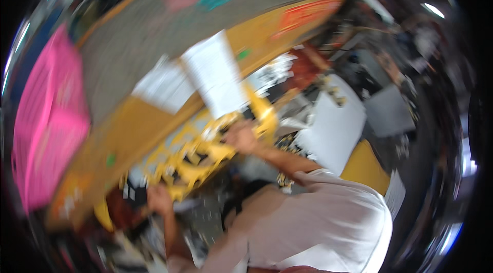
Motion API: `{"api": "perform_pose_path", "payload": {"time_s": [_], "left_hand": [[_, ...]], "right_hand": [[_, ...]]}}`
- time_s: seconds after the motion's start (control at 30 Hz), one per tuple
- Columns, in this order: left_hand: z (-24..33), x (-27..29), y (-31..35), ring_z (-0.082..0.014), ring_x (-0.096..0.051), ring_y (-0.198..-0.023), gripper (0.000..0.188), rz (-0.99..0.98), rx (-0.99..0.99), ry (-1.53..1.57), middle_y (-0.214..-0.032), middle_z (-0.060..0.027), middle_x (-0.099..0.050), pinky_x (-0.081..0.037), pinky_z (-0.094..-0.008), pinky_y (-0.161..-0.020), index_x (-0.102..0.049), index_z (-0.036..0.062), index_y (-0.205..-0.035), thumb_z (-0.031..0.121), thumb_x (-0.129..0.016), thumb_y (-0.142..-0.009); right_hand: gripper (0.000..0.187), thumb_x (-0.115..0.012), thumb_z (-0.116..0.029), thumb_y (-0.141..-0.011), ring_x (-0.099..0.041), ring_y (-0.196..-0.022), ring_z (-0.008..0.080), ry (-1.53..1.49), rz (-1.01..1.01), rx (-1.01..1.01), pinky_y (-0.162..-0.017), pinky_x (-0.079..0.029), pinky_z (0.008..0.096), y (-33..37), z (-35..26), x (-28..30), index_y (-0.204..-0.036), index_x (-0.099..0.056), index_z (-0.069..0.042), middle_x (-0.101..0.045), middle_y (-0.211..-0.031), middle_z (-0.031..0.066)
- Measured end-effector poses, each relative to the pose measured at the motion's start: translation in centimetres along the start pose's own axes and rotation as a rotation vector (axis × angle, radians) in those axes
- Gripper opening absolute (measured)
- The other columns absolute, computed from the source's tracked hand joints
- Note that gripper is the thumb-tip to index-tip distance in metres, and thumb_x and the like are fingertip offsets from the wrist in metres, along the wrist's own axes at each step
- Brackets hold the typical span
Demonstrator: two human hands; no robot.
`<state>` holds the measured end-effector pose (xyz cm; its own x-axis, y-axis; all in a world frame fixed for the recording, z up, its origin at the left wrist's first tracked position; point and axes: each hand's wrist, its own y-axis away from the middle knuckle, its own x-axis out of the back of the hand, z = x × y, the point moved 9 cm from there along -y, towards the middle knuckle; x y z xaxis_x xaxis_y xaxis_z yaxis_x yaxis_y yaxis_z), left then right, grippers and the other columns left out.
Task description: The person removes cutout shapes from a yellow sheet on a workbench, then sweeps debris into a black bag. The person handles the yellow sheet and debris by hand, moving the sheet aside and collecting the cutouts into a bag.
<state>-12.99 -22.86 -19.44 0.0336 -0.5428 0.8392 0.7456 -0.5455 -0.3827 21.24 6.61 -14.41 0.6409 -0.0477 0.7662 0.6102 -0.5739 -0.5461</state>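
Note:
A yellow sheet with several cut-out openings (197, 162) stretches along the near side of the bench, between my two hands. My right hand (241, 136) is closed at its right part, just below a white paper (215, 74). At its lower left end, my left hand (160, 199) is closed on the edge. Motion blur smears the fingers of both hands, and the exact grip is hard to make out. Another white paper (167, 85) lies to the left of the first, across the bench's tan border (108, 152).
Beyond the border runs a grey surface (133, 50) bearing a teal piece (214, 1). A bright pink plastic crate (56, 119) stands at the left. To my right are a large white sheet (336, 124), a yellow piece (367, 165) and a grey panel (390, 111), amid blurred clutter.

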Motion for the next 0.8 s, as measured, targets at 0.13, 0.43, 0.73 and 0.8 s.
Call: {"api": "perform_pose_path", "payload": {"time_s": [0.13,0.43,0.73,0.8], "left_hand": [[-1.7,1.3,-1.9,-0.0384,-0.068,-0.085,0.017,-0.093,0.234,0.357,-0.094,-0.0201,-0.07,-0.053,-0.0477,-0.077,-0.065,0.0024,-0.098,0.019,-0.067,-0.099],[16.1,-3.4,-13.1,-0.0121,-0.052,-0.07,0.013,-0.193,0.127,1.012,-0.076,-0.0013,-0.056,-0.046,-0.0335,-0.065,-0.059,0.0008,-0.096,0.01,-0.055,-0.105],[19.7,-4.2,-9.5,-0.044,-0.058,-0.068,0.022,0.03,-0.091,0.957,-0.074,-0.0227,-0.058,-0.047,-0.0465,-0.062,-0.055,0.0001,-0.082,0.011,-0.057,-0.1],[19.3,-4.1,-8.7,-0.0442,-0.058,-0.068,0.022,0.025,-0.074,0.945,-0.074,-0.0227,-0.057,-0.047,-0.047,-0.061,-0.054,0.0004,-0.081,0.012,-0.057,-0.1]], "right_hand": [[0.028,-0.073,-0.032,-0.093,-0.066,-0.086,0.0348,-0.09,-0.233,-0.129,-0.086,-0.049,0.0506,-2.9,-2.1,1.2,-0.08,-0.078,-0.007,-0.072,-0.081,0.0118],[0.08,-0.083,-0.046,-0.079,-0.048,-0.133,0.0488,0.004,-0.335,-0.055,-0.112,-0.042,0.0537,-22.7,-5.3,-5.6,-0.147,-0.06,-0.011,-0.049,-0.149,0.0308],[0.083,-0.09,-0.033,-0.065,-0.056,-0.132,0.0392,-0.456,-0.465,-0.089,-0.109,-0.049,0.0425,-22.7,-7.2,-7.6,-0.141,-0.068,-0.008,-0.055,-0.147,0.0287],[0.076,-0.086,-0.021,-0.075,-0.065,-0.118,0.0241,-0.949,-0.69,-0.531,-0.107,-0.049,0.033,-22.0,-4.4,-8.5,-0.145,-0.063,-0.001,-0.066,-0.136,0.0176]]}}
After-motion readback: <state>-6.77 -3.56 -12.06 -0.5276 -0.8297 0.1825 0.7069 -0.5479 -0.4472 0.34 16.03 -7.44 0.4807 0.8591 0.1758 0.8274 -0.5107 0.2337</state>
